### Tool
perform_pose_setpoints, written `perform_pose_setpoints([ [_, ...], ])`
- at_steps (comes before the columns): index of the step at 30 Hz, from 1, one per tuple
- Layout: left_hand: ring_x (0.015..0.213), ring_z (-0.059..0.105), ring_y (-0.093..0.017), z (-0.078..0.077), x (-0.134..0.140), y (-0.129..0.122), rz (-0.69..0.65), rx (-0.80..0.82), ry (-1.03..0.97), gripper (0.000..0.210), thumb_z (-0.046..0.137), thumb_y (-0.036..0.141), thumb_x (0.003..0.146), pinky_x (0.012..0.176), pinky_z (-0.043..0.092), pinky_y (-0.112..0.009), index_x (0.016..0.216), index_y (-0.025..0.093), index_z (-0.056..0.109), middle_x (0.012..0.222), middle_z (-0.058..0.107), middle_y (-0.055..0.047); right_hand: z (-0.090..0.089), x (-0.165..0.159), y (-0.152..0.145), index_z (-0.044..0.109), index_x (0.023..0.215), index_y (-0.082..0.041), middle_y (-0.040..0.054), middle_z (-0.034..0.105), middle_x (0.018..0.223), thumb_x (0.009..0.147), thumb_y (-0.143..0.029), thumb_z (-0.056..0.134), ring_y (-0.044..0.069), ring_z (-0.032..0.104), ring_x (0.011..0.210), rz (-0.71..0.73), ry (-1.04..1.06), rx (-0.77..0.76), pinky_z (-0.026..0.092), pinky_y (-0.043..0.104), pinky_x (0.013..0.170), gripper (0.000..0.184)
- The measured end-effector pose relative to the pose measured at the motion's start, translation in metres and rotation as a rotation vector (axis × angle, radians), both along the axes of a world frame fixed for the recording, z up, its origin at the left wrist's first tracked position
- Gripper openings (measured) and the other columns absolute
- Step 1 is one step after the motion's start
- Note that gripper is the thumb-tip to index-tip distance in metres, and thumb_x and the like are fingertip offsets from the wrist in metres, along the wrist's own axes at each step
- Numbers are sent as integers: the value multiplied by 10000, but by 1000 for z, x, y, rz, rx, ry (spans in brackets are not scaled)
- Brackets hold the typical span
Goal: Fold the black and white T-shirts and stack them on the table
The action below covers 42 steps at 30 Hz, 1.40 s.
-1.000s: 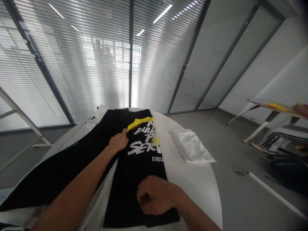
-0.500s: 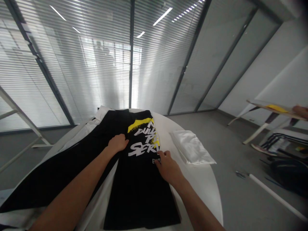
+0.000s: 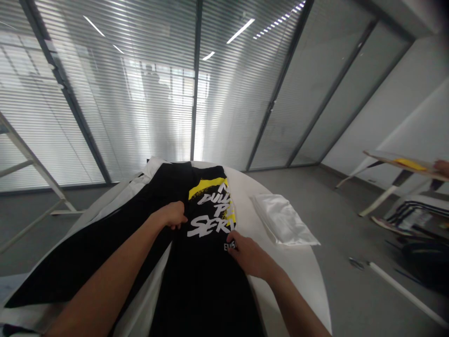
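Observation:
A black T-shirt (image 3: 206,276) with a yellow and white letter print lies folded lengthwise on a white round table (image 3: 298,281). At its left edge, beside the print, my left hand (image 3: 172,214) is closed on the cloth. My right hand (image 3: 249,255) pinches the right edge with thumb and fingers, next to the small lettering. To the left spreads more black cloth (image 3: 105,238), and I cannot tell whether it is part of the same shirt. White cloth (image 3: 124,194) shows along its far side.
A folded white satiny cloth (image 3: 284,220) lies on the table's right side. A metal frame (image 3: 31,159) stands at the left. On the floor at the right are a white tube (image 3: 403,292) and a dark bag (image 3: 428,262). Another person's hand (image 3: 442,167) shows above a wooden table (image 3: 382,156).
My right hand's fingers have closed in on the shirt's right edge, and my left hand's fingers have curled in more. The whole view has shifted slightly.

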<state>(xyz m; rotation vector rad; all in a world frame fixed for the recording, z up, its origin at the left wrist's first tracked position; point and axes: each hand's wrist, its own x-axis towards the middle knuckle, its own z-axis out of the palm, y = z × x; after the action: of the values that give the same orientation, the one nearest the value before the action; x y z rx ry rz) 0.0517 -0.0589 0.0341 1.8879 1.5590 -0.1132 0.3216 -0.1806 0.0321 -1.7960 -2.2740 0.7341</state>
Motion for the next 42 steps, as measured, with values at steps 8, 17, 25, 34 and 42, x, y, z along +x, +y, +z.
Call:
perform_pose_setpoints([
  [8,427,586,-164,16,-12,-9,-180,-367,30,409,663,475,733,387,378,-231,511,139,592,715,724,-162,19,10,-2,655,908,-216,7,661,792,831,-330,603,165,624,768,228,49,-240,379,237,640,147],
  [17,461,619,-189,-17,5,11,245,223,-121,392,497,487,855,478,419,-246,847,117,625,539,634,-69,-17,-9,21,487,1042,-204,89,664,1011,924,-325,456,221,648,894,-236,-145,139,372,290,703,172],
  [25,395,571,-181,2,-13,-4,18,-99,-55,283,685,397,708,393,366,-236,658,147,563,511,587,-42,5,12,7,536,912,-211,50,678,950,809,-266,582,207,626,889,23,-89,-63,371,262,691,125],
  [34,475,611,-194,-8,-1,10,160,148,-107,515,444,588,838,446,392,-249,599,151,573,497,585,-79,5,0,58,538,1068,-182,128,686,1000,945,-408,395,257,645,941,-259,-171,100,405,318,744,295],
  [42,380,490,-130,-7,-12,7,17,54,-203,389,590,456,773,418,329,-229,513,168,560,403,513,-12,-12,1,76,603,943,-200,88,698,951,852,-262,520,233,652,931,-130,-173,54,444,299,736,137],
])
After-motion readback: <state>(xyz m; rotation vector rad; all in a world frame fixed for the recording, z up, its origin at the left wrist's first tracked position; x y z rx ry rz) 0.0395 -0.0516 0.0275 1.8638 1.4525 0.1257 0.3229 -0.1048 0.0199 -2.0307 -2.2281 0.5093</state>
